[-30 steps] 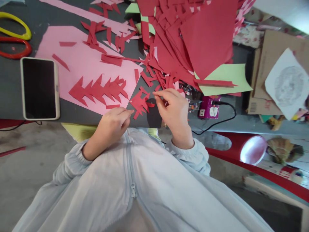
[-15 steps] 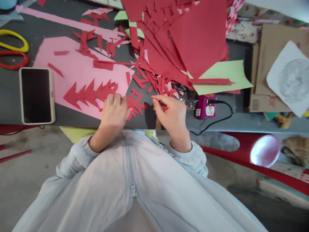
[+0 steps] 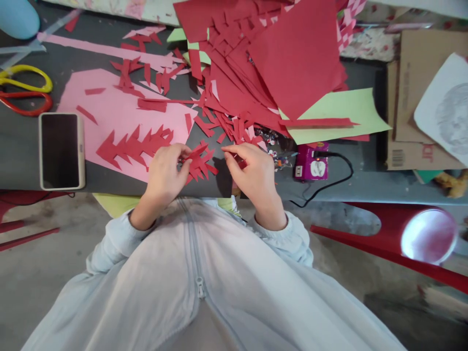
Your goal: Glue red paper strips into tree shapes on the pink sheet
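Observation:
My left hand (image 3: 165,170) pinches a small jagged red paper cutout (image 3: 199,163) and holds it just above the dark table (image 3: 22,161) at its near edge. My right hand (image 3: 250,171) is right beside the cutout, fingers curled, with a bit of red showing at its fingertips; I cannot make out what it grips. A longer red tree-shaped cutout (image 3: 131,145) lies on a pink sheet (image 3: 109,105) just left of my left hand.
A phone (image 3: 61,150) lies face up at the left, with yellow and red scissors (image 3: 25,92) behind it. A heap of red sheets and scraps (image 3: 278,63) covers the back, over a green sheet (image 3: 340,109). A purple device (image 3: 310,165) with a black cable sits at the right.
My left hand moved onto the small red cutout, took hold of it and lifted it off the table. My right hand stayed close beside it. The view tilted slightly.

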The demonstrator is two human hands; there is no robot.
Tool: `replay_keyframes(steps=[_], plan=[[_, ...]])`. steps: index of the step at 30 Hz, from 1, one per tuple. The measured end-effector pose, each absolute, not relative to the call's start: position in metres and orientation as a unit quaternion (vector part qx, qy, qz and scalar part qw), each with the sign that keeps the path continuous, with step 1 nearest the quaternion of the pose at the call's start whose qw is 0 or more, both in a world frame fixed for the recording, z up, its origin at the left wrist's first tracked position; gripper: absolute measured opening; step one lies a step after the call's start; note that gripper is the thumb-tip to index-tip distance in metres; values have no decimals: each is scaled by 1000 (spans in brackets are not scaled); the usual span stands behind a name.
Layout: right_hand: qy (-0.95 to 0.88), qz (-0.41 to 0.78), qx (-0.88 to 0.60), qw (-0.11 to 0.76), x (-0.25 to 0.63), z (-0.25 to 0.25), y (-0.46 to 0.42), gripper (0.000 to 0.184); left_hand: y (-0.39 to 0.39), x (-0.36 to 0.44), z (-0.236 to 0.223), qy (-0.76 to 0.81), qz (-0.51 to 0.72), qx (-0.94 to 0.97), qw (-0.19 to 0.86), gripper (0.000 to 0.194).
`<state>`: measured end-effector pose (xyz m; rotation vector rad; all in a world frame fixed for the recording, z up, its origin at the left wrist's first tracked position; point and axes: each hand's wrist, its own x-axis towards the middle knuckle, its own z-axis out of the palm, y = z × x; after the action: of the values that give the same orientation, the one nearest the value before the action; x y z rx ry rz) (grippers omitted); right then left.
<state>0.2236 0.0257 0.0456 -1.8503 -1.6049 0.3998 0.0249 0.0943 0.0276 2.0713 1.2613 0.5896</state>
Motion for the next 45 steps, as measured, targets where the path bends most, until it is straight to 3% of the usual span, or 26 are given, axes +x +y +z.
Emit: replay_keyframes(steps=[5, 9, 15, 19, 33, 45], plan=[[-521, 269, -705, 398, 222, 46, 30, 30, 106, 14, 43, 474, 341, 630, 512, 21], [-476, 378, -658, 444, 211, 49, 39, 46, 108, 9, 53, 476, 354, 591, 547, 23], [-461, 458, -622, 437, 193, 53, 53, 49, 104, 8, 57, 471, 371, 552, 580, 25], [-442, 470, -621, 444, 189, 52, 55, 51, 103, 0, 54, 479, 365, 518, 607, 39], [-433, 535, -624, 371, 179, 42, 44, 40, 78, -23, 34, 494, 338, 532, 599, 26], [-461, 484, -652, 359, 183, 37, 55, 34, 77, -37, 27, 495, 336, 595, 536, 29]])
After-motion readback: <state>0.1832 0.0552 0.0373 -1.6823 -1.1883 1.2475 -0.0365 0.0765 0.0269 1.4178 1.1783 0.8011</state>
